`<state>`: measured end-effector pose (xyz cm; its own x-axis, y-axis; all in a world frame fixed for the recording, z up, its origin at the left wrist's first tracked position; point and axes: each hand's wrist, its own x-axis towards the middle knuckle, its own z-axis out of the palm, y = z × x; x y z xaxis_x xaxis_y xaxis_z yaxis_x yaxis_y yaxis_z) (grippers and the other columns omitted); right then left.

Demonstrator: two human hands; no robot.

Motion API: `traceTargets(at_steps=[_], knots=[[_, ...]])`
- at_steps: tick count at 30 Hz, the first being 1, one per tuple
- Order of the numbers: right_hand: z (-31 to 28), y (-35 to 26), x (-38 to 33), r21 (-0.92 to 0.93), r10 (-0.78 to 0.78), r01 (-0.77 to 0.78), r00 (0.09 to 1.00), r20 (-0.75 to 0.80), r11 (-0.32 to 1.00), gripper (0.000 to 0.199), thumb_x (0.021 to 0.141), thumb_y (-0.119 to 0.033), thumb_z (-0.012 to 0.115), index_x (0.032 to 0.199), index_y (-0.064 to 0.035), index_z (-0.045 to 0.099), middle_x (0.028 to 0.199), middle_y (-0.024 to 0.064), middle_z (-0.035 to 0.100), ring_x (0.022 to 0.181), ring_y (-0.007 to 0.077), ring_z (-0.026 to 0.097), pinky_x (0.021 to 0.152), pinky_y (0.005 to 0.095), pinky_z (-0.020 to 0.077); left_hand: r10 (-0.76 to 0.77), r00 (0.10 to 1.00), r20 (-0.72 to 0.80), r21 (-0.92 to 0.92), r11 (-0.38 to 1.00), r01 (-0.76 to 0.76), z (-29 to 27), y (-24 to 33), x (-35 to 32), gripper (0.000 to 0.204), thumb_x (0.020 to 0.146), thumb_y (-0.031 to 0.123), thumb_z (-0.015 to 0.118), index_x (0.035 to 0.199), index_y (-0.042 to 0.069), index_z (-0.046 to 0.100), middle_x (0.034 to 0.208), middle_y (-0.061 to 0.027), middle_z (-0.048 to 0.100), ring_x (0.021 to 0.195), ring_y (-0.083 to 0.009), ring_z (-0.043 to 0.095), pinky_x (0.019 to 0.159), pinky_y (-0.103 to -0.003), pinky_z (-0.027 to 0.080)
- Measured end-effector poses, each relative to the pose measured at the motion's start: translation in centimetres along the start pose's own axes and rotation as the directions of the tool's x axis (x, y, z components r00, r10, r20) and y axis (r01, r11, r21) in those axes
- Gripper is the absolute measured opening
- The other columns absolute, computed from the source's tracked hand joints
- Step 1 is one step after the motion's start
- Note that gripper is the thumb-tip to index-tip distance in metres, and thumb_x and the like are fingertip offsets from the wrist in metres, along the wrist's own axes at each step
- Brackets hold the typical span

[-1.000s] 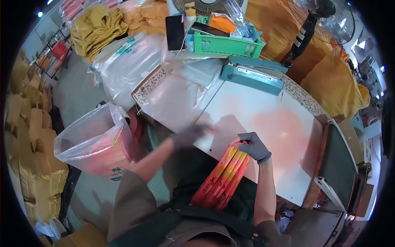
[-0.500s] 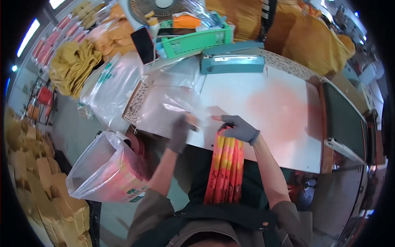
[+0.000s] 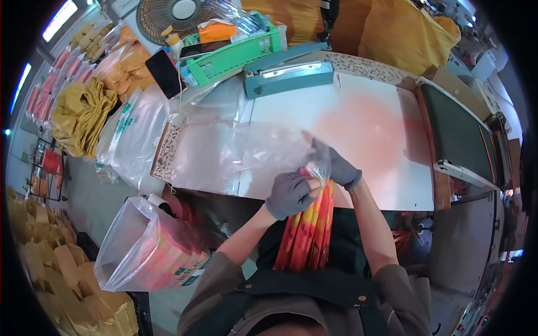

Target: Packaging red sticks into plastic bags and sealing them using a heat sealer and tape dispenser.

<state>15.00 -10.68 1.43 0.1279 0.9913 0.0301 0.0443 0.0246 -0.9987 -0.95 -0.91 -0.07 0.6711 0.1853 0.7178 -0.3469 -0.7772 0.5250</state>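
A bundle of long, slim red-and-yellow packets point(image 3: 304, 229) stands upright between my forearms, against my dark apron. A clear plastic bag point(image 3: 263, 148) stretches from the left of the table to the bundle's top, where its end is gathered. My left hand point(image 3: 288, 196), in a grey glove with bare fingertips, is closed and pinches the bag's end there. Gloved alike, my right hand point(image 3: 339, 165) is closed around the top of the bundle from the right, its index finger raised and blurred. Part of its grip is hidden behind the bag.
On the white tabletop point(image 3: 280, 115) stands a teal bag sealer point(image 3: 288, 78). Beyond it are a green basket point(image 3: 235, 56), a phone point(image 3: 162, 73) and a fan point(image 3: 168, 19). A clear sack of red packets point(image 3: 162, 246) stands lower left. A dark green panel point(image 3: 457, 134) borders the right.
My left hand has moved right and brought the clear bag's end to the bundle's top. My right hand stays at the bundle. The view has shifted slightly.
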Motion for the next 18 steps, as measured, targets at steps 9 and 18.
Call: traceTargets(at_steps=[9, 18], knots=[[9.7, 6.0, -14.9, 0.100, 0.059, -0.035, 0.969, -0.240, 0.994, 0.074, 0.087, -0.045, 0.056, 0.137, 0.0028, 0.030, 0.138, 0.0168, 0.038, 0.129, 0.0247, 0.036, 0.105, 0.0365, 0.0293, -0.304, 0.947, 0.103, -0.089, 0.946, 0.313, -0.2, 4.5, -13.4, 0.047, 0.066, 0.036, 0.079, 0.054, 0.010, 0.041, 0.054, -0.0060, 0.043, 0.049, -0.0262, 0.046, 0.045, -0.036, 0.037], [2.5, -6.7, -13.3, -0.744, -0.217, 0.030, 0.964, -0.156, 0.668, 0.038, 0.082, -0.015, 0.055, 0.117, -0.0014, 0.049, 0.078, 0.0176, 0.059, 0.065, 0.0360, 0.059, 0.059, 0.0401, 0.0474, -0.480, 0.701, 0.528, -0.581, 0.397, 0.710, -9.0, 6.0, 1.8, 0.013, 0.077, 0.004, 0.060, 0.068, 0.006, 0.051, 0.068, 0.0037, 0.048, 0.064, -0.0048, 0.044, 0.056, -0.023, 0.036]])
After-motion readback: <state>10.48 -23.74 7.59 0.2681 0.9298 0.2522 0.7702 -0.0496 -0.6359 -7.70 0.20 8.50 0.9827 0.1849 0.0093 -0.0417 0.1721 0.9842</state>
